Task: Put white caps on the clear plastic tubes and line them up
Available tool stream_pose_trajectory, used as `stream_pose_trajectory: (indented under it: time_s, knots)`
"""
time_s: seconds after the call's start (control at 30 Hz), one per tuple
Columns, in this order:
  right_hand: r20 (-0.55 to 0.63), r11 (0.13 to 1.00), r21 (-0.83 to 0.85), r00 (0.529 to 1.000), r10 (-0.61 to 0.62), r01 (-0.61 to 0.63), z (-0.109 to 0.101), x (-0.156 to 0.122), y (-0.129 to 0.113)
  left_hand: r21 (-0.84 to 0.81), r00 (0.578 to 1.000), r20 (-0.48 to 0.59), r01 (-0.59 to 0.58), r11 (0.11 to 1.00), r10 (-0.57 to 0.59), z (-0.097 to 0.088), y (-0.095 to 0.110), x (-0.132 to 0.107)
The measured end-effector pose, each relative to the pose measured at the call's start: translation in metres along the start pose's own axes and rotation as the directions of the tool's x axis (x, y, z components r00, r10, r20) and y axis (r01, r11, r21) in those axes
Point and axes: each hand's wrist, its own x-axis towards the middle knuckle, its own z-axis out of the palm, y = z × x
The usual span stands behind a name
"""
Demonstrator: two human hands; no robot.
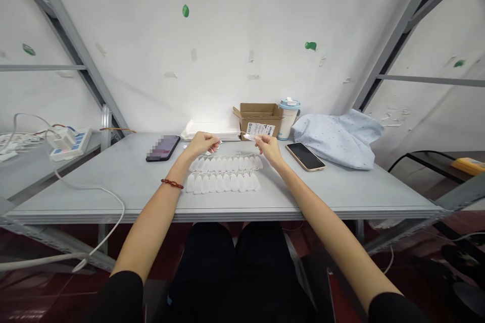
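My right hand pinches a small white tag-like piece between thumb and fingertips, just in front of the cardboard box. Across from it, my left hand is closed in a pinch. A bit of white shows at its fingertips, too small to name. Below both hands, several white rounded tag-like pieces lie side by side in two rows on the grey table. Thin white strings run along their upper ends. A few small white bits lie beside the left fingers.
Behind the hands stand a white stack of flat sheets or trays, an open cardboard box and a lidded cup. Phones lie left and right. A pale blue cloth is at right; a power strip sits far left.
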Motion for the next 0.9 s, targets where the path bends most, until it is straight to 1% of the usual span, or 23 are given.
stream_pose_trajectory:
  time_s: [0.07, 0.13, 0.17, 0.2, 0.23, 0.3, 0.33, 0.4, 0.5, 0.57, 0.67, 0.77, 0.87, 0.9]
  knots:
    - [-0.049, 1.000, -0.006, 0.998, 0.029, -0.030, -0.006, 0.006, 0.007, 0.071, 0.996, -0.079, 0.035, 0.997, -0.029, -0.014, -0.007, 0.004]
    - [-0.076, 0.998, -0.024, 0.996, 0.051, -0.053, -0.011, 0.009, 0.013, 0.228, 0.986, -0.158, 0.089, 0.970, -0.053, -0.027, -0.016, 0.009]
    - [-0.081, 0.997, -0.043, 0.995, 0.058, -0.061, -0.013, 0.011, 0.016, 0.345, 0.979, -0.201, 0.113, 0.932, -0.044, -0.033, -0.022, 0.011]
    - [-0.079, 0.995, -0.070, 0.995, 0.062, -0.068, -0.015, 0.011, 0.018, 0.469, 0.973, -0.228, 0.134, 0.873, -0.027, -0.037, -0.027, 0.012]
    - [-0.073, 0.992, -0.103, 0.995, 0.063, -0.070, -0.016, 0.012, 0.020, 0.561, 0.972, -0.234, 0.153, 0.814, -0.022, -0.041, -0.032, 0.014]
    - [-0.054, 0.982, -0.181, 0.997, 0.052, -0.061, -0.018, 0.013, 0.023, 0.665, 0.974, -0.216, 0.199, 0.720, -0.070, -0.045, -0.040, 0.016]
    - [-0.045, 0.974, -0.221, 0.998, 0.039, -0.048, -0.019, 0.013, 0.024, 0.693, 0.974, -0.206, 0.215, 0.688, -0.098, -0.046, -0.042, 0.016]
    - [-0.032, 0.956, -0.293, 0.999, 0.006, -0.015, -0.020, 0.014, 0.027, 0.725, 0.969, -0.197, 0.245, 0.644, -0.147, -0.046, -0.045, 0.016]
    - [-0.025, 0.932, -0.363, 1.000, -0.016, 0.006, -0.022, 0.017, 0.033, 0.742, 0.960, -0.194, 0.279, 0.609, -0.203, -0.045, -0.045, 0.016]
    - [-0.023, 0.918, -0.396, 1.000, -0.013, 0.003, -0.024, 0.018, 0.037, 0.741, 0.955, -0.186, 0.290, 0.605, -0.231, -0.044, -0.044, 0.016]
    - [-0.016, 0.905, -0.425, 1.000, -0.013, 0.005, -0.027, 0.021, 0.044, 0.729, 0.954, -0.183, 0.293, 0.619, -0.236, -0.044, -0.045, 0.016]
    - [-0.022, 0.908, -0.419, 1.000, 0.006, -0.015, -0.029, 0.024, 0.050, 0.722, 0.955, -0.193, 0.293, 0.627, -0.224, -0.043, -0.046, 0.016]
    - [-0.079, 0.934, -0.340, 0.993, 0.086, -0.108, -0.029, 0.025, 0.052, 0.710, 0.957, -0.207, 0.290, 0.642, -0.203, -0.042, -0.046, 0.016]
    - [-0.106, 0.945, -0.296, 0.988, 0.116, -0.142, -0.028, 0.025, 0.052, 0.691, 0.962, -0.196, 0.274, 0.669, -0.192, -0.042, -0.046, 0.016]
